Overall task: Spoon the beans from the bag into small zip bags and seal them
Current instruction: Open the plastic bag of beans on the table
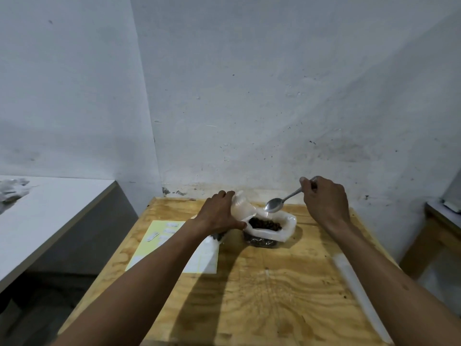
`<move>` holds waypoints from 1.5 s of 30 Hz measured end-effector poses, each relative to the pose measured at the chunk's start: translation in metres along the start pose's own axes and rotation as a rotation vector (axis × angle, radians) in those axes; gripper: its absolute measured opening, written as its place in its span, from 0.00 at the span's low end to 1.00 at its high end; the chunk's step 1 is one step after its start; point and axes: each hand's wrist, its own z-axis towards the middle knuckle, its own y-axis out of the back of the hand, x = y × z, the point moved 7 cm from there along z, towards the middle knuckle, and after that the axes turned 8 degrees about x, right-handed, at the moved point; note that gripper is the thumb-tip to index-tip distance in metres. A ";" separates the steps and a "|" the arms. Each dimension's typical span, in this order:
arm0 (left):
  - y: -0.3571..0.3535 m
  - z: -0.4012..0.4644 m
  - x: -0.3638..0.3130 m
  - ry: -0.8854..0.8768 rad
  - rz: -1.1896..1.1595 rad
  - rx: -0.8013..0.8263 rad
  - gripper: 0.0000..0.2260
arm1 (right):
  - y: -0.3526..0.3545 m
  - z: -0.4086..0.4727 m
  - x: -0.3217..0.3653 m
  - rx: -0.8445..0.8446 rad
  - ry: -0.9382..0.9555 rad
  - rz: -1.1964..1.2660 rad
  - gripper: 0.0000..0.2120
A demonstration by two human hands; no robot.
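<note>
A white plastic bag (287,229) with its top rolled open stands at the far side of the wooden table (262,295), and dark brown beans (265,224) fill it. My left hand (219,216) grips a small clear zip bag (243,207), held upright just left of the bean bag. My right hand (324,198) pinches the handle of a metal spoon (274,204). The spoon's bowl looks empty and hovers over the bean bag, close to the zip bag's mouth.
A pale yellow sheet (159,245) lies on the left of the table with several small flat zip bags (166,232) on it. A white strip (359,295) lies along the table's right side. A white counter (50,216) stands to the left, walls behind.
</note>
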 end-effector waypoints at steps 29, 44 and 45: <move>0.029 -0.007 0.000 0.278 -1.279 -0.029 0.24 | -0.080 -0.033 0.052 0.562 -0.154 0.775 0.14; 0.047 -0.012 -0.023 0.084 -1.032 -0.187 0.14 | -0.039 -0.005 0.072 0.546 -0.040 0.591 0.13; 0.048 -0.012 -0.024 0.084 -1.020 -0.187 0.15 | -0.039 -0.006 0.074 0.547 -0.038 0.581 0.13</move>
